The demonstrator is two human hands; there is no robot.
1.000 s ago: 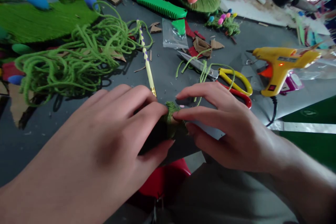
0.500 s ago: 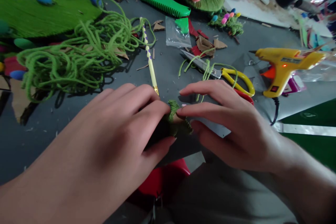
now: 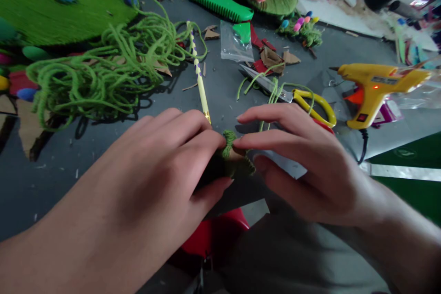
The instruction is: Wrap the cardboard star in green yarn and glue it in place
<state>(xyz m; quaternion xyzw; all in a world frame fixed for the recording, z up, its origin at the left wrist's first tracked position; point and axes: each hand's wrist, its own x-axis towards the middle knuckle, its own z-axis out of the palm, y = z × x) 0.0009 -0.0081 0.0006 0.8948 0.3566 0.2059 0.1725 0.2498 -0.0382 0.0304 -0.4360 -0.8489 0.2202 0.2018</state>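
Note:
My left hand (image 3: 161, 170) is closed on a small cardboard piece wrapped in green yarn (image 3: 228, 143), just over the near part of the table. Its palm and curled fingers hide much of the piece. My right hand (image 3: 303, 161) has its fingers apart, and one fingertip touches the yarn wrapping from the right. The right thumb sits close to the piece's right edge. Just beyond my left knuckles lies a pale yellow pencil with purple marks (image 3: 203, 94). Scissors with yellow and red handles (image 3: 315, 108) lie beyond my right hand, with cut green yarn strands (image 3: 274, 92) across them.
A tangled heap of green yarn (image 3: 93, 78) lies at left beside a green yarn-covered shape (image 3: 65, 18). Farther back are a green utility knife (image 3: 220, 4), a plastic bag (image 3: 234, 48) and cardboard scraps (image 3: 272, 59). A yellow glue gun (image 3: 372, 78) with a lit red light stands at right.
The view has shifted slightly, so the things on the table appear a little farther right. Both hands keep nearly the same pose around the yarn-wrapped piece.

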